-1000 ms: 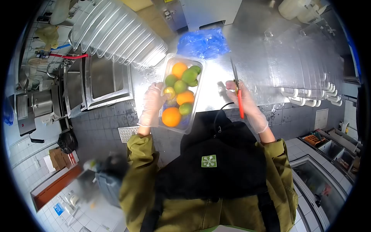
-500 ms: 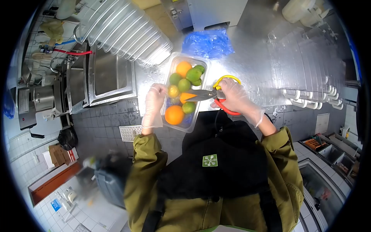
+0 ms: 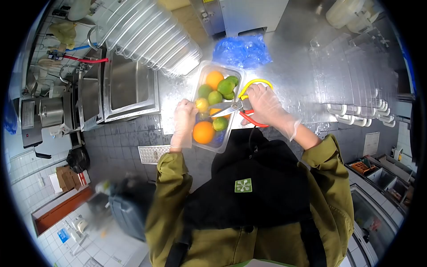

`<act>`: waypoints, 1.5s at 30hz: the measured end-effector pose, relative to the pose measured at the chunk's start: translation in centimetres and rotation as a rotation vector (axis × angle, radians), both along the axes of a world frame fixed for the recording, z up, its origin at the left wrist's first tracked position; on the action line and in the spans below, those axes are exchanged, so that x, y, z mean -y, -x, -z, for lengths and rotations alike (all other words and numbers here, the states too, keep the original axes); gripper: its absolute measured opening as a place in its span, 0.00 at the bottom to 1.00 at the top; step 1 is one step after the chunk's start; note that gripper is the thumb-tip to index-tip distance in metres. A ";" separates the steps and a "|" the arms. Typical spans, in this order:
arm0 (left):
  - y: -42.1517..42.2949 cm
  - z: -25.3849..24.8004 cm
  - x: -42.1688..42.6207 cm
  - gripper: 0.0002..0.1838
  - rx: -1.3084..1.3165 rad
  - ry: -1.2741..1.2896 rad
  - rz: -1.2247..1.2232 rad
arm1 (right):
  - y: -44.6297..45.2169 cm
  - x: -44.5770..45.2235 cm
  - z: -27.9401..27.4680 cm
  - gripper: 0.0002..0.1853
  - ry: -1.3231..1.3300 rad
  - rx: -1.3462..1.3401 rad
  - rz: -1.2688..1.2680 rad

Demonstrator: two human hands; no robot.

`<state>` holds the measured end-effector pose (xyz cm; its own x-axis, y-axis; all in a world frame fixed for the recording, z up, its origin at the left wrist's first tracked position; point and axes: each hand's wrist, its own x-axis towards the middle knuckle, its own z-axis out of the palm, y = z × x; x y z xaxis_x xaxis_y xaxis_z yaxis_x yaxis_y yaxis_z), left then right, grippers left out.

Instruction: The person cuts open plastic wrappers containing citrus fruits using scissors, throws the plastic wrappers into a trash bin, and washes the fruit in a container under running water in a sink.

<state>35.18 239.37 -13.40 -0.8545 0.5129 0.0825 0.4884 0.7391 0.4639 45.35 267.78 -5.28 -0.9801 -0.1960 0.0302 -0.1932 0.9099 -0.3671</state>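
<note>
My right hand [image 3: 266, 107], in a clear glove, grips scissors [image 3: 232, 108] with one yellow and one red handle. The blades reach left over a clear plastic container [image 3: 221, 147] of fruit. Inside lie oranges [image 3: 203, 132], several green limes [image 3: 215, 97] and a yellow fruit [image 3: 202, 105]. Another orange piece is partly covered by the blades. At the container's left side is my left hand [image 3: 183, 118], also gloved, its fingers curled closed beside the yellow fruit. What those fingers pinch, if anything, cannot be made out.
Crumpled blue plastic [image 3: 242, 51] lies behind the container on the steel counter [image 3: 284, 66]. Nested clear containers [image 3: 151, 38] stand at the back left, near a steel sink [image 3: 129, 82]. Clear sheets with white handles [image 3: 356, 80] are on the right.
The scissors have turned a little in my right hand, their blades now slanting down to the left and catching the light. My left hand stays by the container's left side.
</note>
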 end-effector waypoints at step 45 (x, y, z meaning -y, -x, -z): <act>0.8 -4.0 -4.4 0.03 0.328 -0.210 0.094 | 3.6 2.3 1.5 0.17 -0.285 0.134 -0.109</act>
